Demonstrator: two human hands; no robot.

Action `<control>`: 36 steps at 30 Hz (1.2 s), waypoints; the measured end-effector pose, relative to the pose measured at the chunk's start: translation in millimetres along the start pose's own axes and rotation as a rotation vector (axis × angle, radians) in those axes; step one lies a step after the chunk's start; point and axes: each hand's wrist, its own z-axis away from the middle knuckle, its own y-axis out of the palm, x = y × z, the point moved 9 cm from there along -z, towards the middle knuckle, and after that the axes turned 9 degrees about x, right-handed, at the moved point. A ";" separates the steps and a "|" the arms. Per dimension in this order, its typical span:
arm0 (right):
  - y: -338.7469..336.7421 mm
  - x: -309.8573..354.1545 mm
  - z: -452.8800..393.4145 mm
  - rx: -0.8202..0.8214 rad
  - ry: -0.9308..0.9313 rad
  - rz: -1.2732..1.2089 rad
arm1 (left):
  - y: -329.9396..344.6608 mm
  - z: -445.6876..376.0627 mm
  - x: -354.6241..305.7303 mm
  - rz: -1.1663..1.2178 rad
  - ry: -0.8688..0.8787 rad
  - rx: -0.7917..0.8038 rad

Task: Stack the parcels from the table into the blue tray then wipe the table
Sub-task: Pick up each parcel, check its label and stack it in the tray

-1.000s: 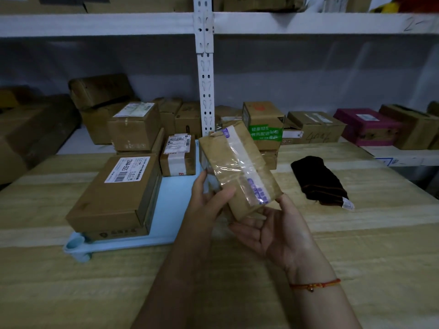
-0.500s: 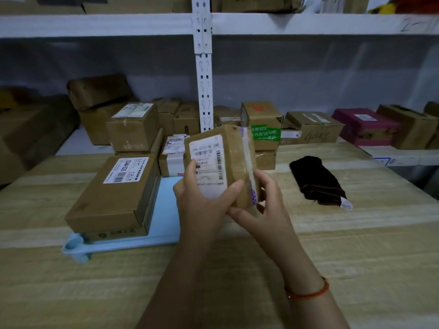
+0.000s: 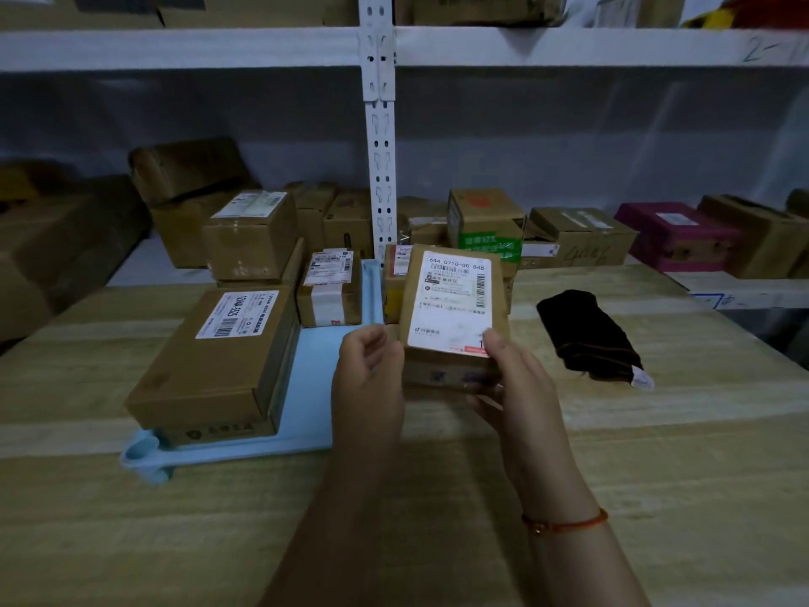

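Note:
I hold a small brown parcel point(image 3: 455, 308) above the table, its white shipping label facing me. My right hand point(image 3: 516, 378) grips its lower right corner, thumb on the label. My left hand point(image 3: 367, 370) has curled fingers at the parcel's lower left edge. The blue tray point(image 3: 315, 370) lies on the table to the left. On it sit a large flat parcel point(image 3: 219, 357) stacked on another box, and a small taped parcel point(image 3: 330, 286) at the tray's far end. Another parcel point(image 3: 396, 273) stands on the table behind the held one, mostly hidden.
A black cloth point(image 3: 586, 335) lies on the wooden table point(image 3: 656, 475) to the right. Behind the table, a white shelf point(image 3: 744, 291) carries several cardboard boxes and a magenta box point(image 3: 674, 234). A white perforated upright point(image 3: 380, 146) rises at centre.
The parcel has been turned in my hands from its taped underside to its label side and now faces me squarely, slightly further right.

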 end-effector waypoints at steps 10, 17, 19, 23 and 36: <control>36.0 7.8 -20.8 0.059 0.030 0.076 | -23.1 -15.9 -0.8 -0.059 0.017 -0.026; 89.4 16.8 -69.5 0.101 0.075 0.169 | -42.4 -51.6 -11.9 0.009 -0.076 -0.026; 103.4 17.5 -86.9 0.106 0.074 0.182 | -48.9 -64.1 -13.6 0.054 -0.125 -0.080; 130.7 16.3 -120.1 0.145 0.100 0.213 | -56.5 -91.8 -25.5 -0.012 -0.153 -0.110; 172.0 -12.7 -214.9 0.154 0.138 0.458 | -63.7 -160.4 -15.1 -0.130 -0.261 -0.053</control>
